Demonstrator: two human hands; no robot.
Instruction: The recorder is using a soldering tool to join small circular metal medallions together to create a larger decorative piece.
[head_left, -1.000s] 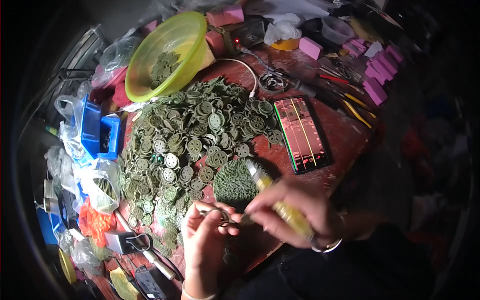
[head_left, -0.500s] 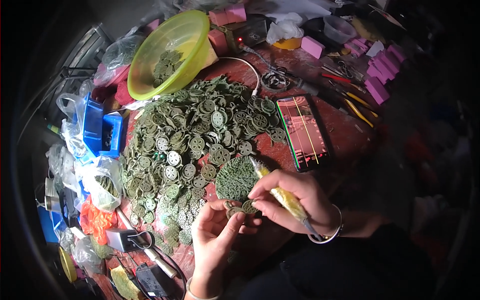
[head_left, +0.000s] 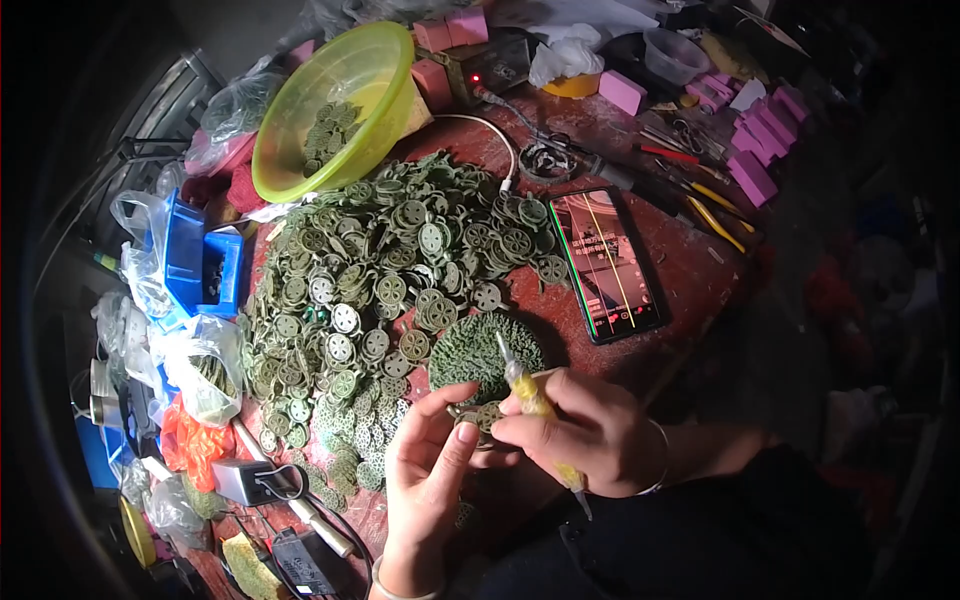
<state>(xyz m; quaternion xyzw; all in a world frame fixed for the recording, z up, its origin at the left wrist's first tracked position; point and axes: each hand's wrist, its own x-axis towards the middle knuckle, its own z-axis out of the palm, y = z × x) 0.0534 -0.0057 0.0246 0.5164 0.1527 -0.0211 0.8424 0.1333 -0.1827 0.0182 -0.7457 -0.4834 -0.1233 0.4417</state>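
My left hand [head_left: 430,470] is closed, holding a small round green openwork disc [head_left: 488,416] between thumb and fingers. In my right hand [head_left: 600,435] is a pen-shaped tool [head_left: 528,388] with a yellow wrapped grip and a pale metal tip. That tip points away from me, over a round green mat with a rough, tufted surface [head_left: 470,360]. The fingertips of my right hand meet the disc's right side, and they partly hide it. Whether a second disc sits there I cannot tell. Beyond my hands spreads a big heap of similar green discs [head_left: 340,265].
A lit phone [head_left: 605,265] lies right of the heap. Behind stands a tilted yellow-green basin [head_left: 275,150] with discs inside. Pink blocks [head_left: 765,135] and pliers [head_left: 715,220] lie at far right. Blue bins [head_left: 222,270], plastic bags [head_left: 205,370] and corded boxes [head_left: 300,560] line the left.
My right hand has turned the pen-shaped tool steeper, its back end swinging down and left. My left index finger has lifted a little. The phone's picture has changed.
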